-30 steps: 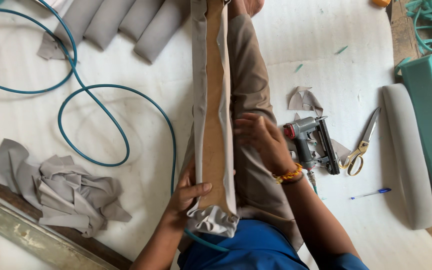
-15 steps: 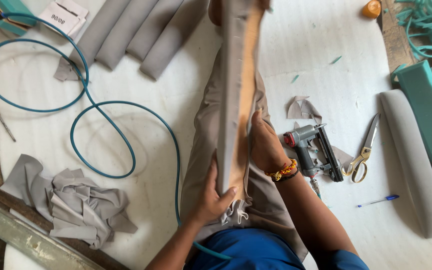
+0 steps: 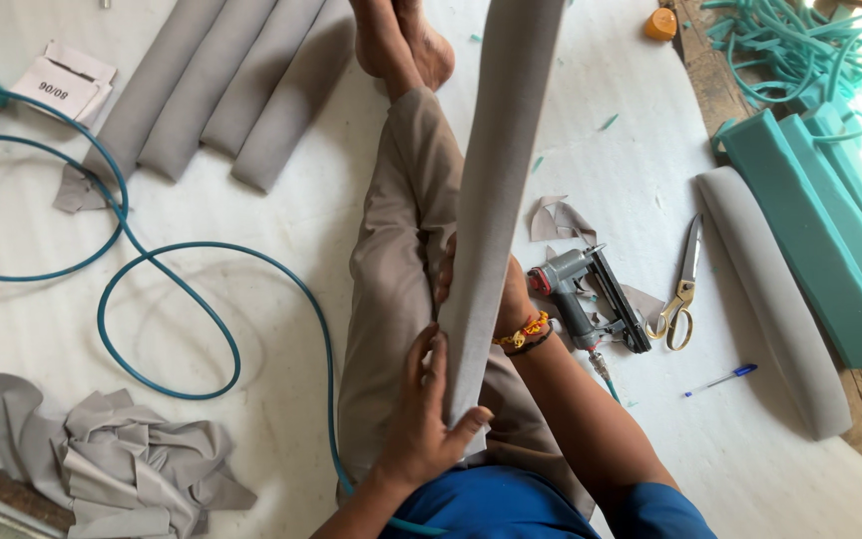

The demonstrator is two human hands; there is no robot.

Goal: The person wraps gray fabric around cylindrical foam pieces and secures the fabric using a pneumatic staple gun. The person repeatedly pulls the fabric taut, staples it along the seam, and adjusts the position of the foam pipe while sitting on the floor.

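Observation:
A long padded strip covered in grey fabric lies along my outstretched legs, its grey side facing up. My left hand clasps its near end, thumb wrapped across the front. My right hand grips the strip a little farther up from behind, mostly hidden by it; a beaded bracelet sits on that wrist. A grey pneumatic staple gun rests on the floor just right of my right hand.
Scissors and a blue pen lie right of the gun. Teal foam blocks and a grey covered pad sit at far right. A teal air hose loops left; grey fabric scraps lower left; covered strips upper left.
The strip has been turned over: the wooden back that faced up before now faces down and smooth grey fabric shows. Both hands have shifted their hold near its lower end.

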